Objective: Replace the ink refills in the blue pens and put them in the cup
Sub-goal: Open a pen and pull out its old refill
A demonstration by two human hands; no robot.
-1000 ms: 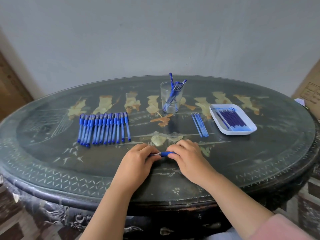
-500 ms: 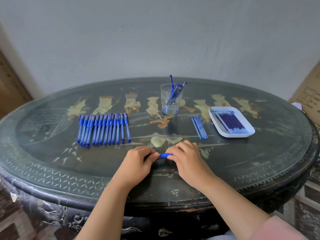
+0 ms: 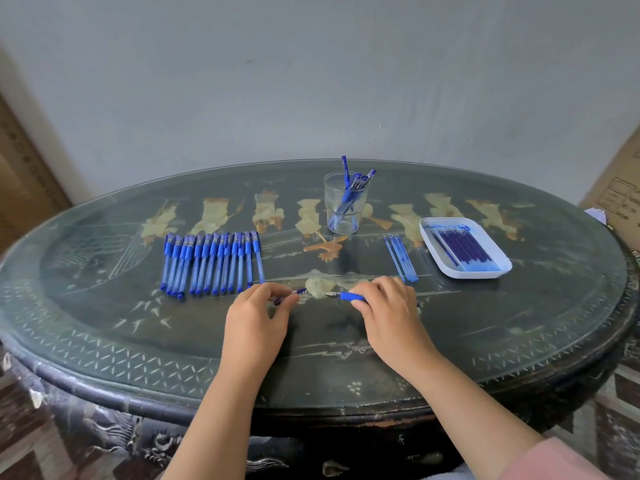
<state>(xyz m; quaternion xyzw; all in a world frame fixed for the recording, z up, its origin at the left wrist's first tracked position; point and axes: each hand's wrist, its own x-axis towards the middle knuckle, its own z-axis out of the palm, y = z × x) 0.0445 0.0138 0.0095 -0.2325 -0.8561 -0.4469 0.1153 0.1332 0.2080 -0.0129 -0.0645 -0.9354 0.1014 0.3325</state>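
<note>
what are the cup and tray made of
Cup: clear glass or hard plastic, glossy; the pens show through its wall, and the look does not settle which. Tray: probably white plastic, smooth and slightly shiny, with a thin moulded rim and rounded corners.

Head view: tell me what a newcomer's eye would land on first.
The long row of blue pens laid side by side on the left of the dark inlaid table draws the eye first. Near the front middle, the right hand grips an uncapped pen while the left hand pinches a small blue piece apart from it. Behind stand a clear cup holding pens and, to its right, a white tray of refills.
</note>
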